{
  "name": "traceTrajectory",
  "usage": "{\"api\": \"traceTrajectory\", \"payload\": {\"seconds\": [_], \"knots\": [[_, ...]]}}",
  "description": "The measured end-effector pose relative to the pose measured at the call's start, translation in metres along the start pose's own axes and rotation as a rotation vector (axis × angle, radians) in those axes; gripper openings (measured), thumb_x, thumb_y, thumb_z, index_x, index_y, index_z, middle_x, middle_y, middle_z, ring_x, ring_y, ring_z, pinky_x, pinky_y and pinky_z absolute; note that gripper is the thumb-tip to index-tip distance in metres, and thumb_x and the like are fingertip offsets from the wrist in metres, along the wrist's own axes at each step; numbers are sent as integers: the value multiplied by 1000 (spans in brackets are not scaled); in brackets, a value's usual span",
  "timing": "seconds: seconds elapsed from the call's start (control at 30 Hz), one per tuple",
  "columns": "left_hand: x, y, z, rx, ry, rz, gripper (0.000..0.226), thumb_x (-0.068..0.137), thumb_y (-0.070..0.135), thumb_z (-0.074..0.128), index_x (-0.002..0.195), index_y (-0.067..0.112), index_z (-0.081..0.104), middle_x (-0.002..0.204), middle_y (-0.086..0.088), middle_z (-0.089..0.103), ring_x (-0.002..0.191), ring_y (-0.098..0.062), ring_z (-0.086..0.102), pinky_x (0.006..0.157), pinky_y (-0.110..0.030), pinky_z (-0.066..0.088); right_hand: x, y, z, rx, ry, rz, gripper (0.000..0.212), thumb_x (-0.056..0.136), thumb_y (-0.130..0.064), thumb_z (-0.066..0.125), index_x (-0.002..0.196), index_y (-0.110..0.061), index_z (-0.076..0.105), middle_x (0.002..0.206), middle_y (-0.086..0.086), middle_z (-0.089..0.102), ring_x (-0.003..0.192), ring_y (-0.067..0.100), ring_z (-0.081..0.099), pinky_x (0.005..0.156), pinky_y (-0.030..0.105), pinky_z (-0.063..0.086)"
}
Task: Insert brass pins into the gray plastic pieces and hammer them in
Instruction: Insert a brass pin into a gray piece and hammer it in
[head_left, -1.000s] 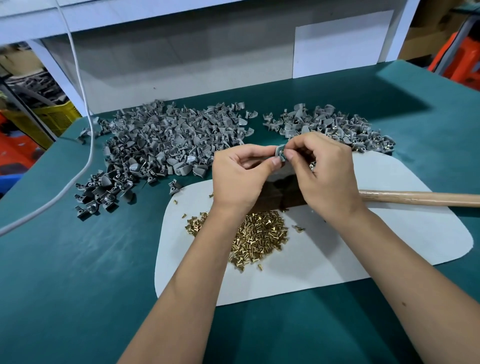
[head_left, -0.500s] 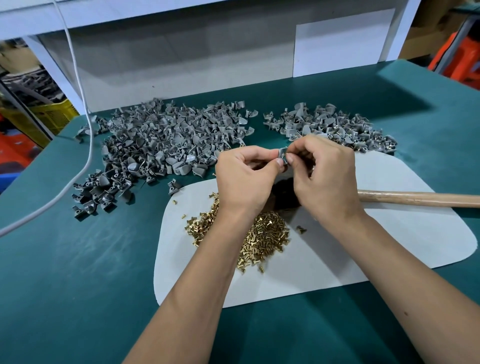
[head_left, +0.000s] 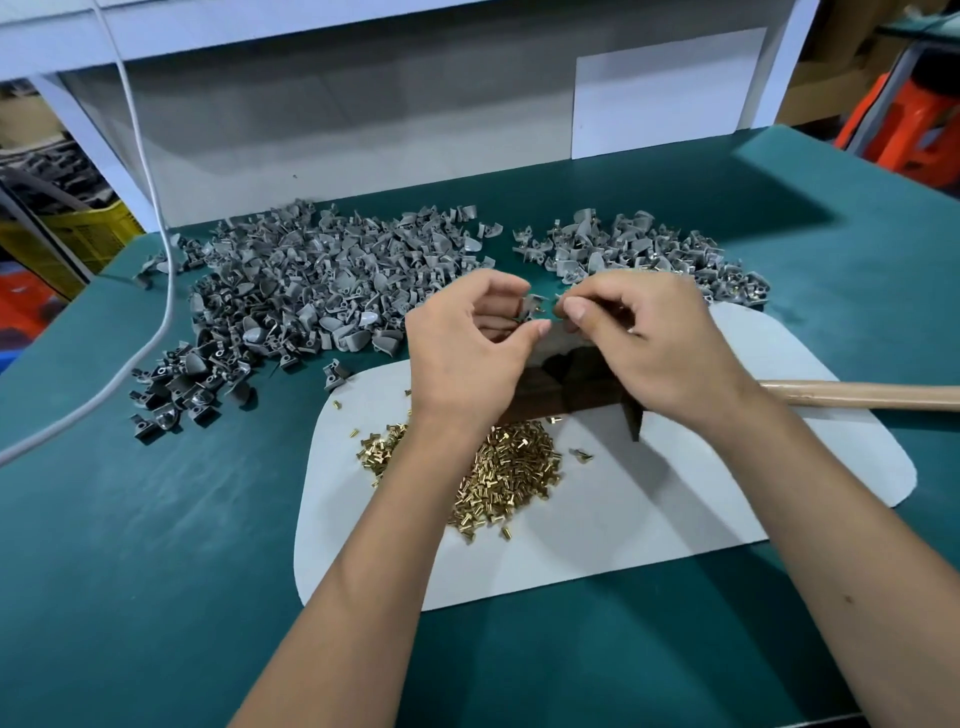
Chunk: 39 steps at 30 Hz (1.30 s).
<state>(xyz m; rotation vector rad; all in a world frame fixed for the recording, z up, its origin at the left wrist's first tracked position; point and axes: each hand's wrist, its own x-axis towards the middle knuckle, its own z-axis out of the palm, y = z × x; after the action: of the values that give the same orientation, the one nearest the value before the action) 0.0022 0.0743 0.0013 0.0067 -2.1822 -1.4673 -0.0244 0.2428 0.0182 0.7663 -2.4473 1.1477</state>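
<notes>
Left fingers (head_left: 537, 327) pinching gray piece (head_left: 531, 306), right fingers (head_left: 574, 310) just beside

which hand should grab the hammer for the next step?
Right, probably. The hammer's wooden handle runs out to the right, just past the right hand, whose fingers pinch something too small to identify. The left hand holds the gray plastic piece and can steady it.

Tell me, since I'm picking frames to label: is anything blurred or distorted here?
Head view: the right hand is slightly motion-blurred at its fingertips; the brass pins and gray plastic pieces stay fairly sharp; the wide-angle lens bows the table edges.
</notes>
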Motion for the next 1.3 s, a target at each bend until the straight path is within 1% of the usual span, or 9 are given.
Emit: {"api": "traceTrajectory", "payload": {"seconds": [0.1,0.2,0.3,0.43,0.63,0.83,0.97,1.1,1.3], "knots": [[2,-1,-4,60,-26,17,29,77,10,88,95,23,70,85,6,74,80,-6,73,79,-26,61,4,16,-27,-153,-213,116,9,94,-22,71,86,-19,75,73,-11,69,69,-1,63,69,13,46],[4,-2,-10,236,-127,95,12,84,16,83,94,20,79,85,17,72,84,0,68,85,-23,57,-1,32,-51,-282,-470,236,8,84,-23,81,84,-23,73,72,-10,72,68,4,67,68,22,52],[5,-3,-13,370,-204,179,3,86,21,80,86,24,81,87,20,71,97,-5,62,96,-28,46,-9,40,-55,-415,-581,263,22,76,-28,86,86,-27,67,76,-12,67,73,6,63,67,28,50],[5,-8,-13,290,-214,106,2,84,21,83,85,22,82,97,13,75,103,-8,64,103,-37,46,-14,45,-50,-461,-578,234,21,84,-28,79,76,-30,60,73,-14,63,71,3,58,60,22,43],[7,-16,-18,157,-229,-94,19,77,21,88,92,27,78,105,10,75,106,-12,69,101,-42,53,-7,40,-70,-282,-464,258,17,99,-15,59,86,-24,61,79,-9,69,76,14,65,74,38,54],[5,-12,-14,108,-232,-142,10,80,10,83,80,17,76,110,7,75,105,-3,68,104,-32,50,5,7,-48,-152,-231,145,27,102,-29,57,76,-22,55,65,-10,59,60,3,53,54,15,35],[5,-11,-14,85,-245,-171,5,82,7,81,83,11,78,110,3,75,104,-8,70,101,-32,53,12,-7,-31,-277,-266,75,27,104,-37,50,83,-22,57,72,-8,57,69,19,55,61,33,39],[6,-11,-13,84,-249,-174,5,82,7,82,85,10,79,110,1,75,104,-9,70,102,-32,52,18,-15,-26,-228,-14,-31,24,103,-40,46,92,-21,57,68,-10,51,61,21,50,56,32,33],[5,-10,-13,47,-237,-205,6,81,4,83,83,9,79,112,-2,75,103,-7,70,100,-31,54,12,-10,-19,-474,-291,121,35,105,-40,46,73,-27,38,72,-3,51,79,34,57,66,38,41]]}}
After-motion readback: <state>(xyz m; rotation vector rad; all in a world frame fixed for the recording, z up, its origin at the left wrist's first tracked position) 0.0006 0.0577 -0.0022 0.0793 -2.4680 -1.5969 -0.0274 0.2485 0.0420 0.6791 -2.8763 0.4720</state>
